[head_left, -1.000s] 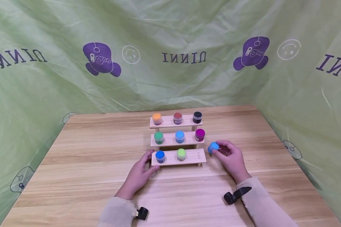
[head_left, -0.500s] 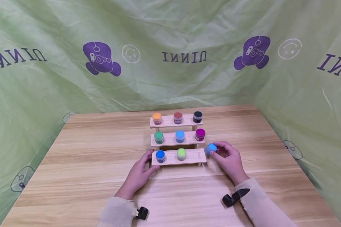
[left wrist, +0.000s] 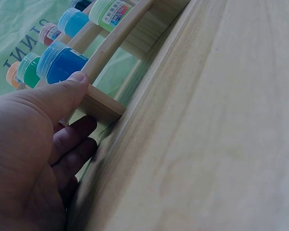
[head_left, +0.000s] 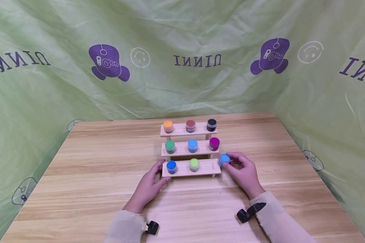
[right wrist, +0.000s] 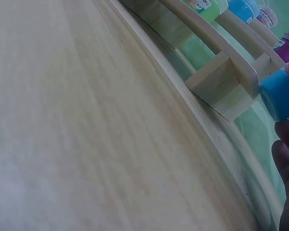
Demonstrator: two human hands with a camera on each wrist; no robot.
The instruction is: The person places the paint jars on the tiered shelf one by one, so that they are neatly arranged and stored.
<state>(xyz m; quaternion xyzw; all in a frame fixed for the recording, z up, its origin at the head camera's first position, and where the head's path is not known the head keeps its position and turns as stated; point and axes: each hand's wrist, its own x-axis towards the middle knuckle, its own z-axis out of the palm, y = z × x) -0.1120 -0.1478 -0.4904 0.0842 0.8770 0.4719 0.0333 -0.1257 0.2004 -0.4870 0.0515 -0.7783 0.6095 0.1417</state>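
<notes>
A three-tier wooden display stand [head_left: 207, 170] bears small paint jars in several colours. My left hand [head_left: 149, 187] grips the left end of its lowest tier. In the left wrist view the thumb [left wrist: 69, 91] lies against the tier's edge, beside a dark blue jar [left wrist: 60, 62], and the other fingers curl under and behind that end. Between thumb and fingers, my right hand [head_left: 244, 173] pinches a light blue paint jar [head_left: 224, 160] just off the right end of the same tier. A lime green jar [head_left: 194, 164] stands mid-tier; wood shows bare to its right.
Green [head_left: 170, 146], light blue [head_left: 192, 145] and magenta [head_left: 214, 143] jars line the middle tier. Orange [head_left: 168, 126], brownish red [head_left: 190, 126] and black [head_left: 211, 125] jars line the top one. A green printed curtain [head_left: 197, 91] hangs behind the wooden table [head_left: 103, 158].
My right hand has moved slightly left, bringing the light blue jar closer to the lowest tier's right end. The left hand and the stand stay in place.
</notes>
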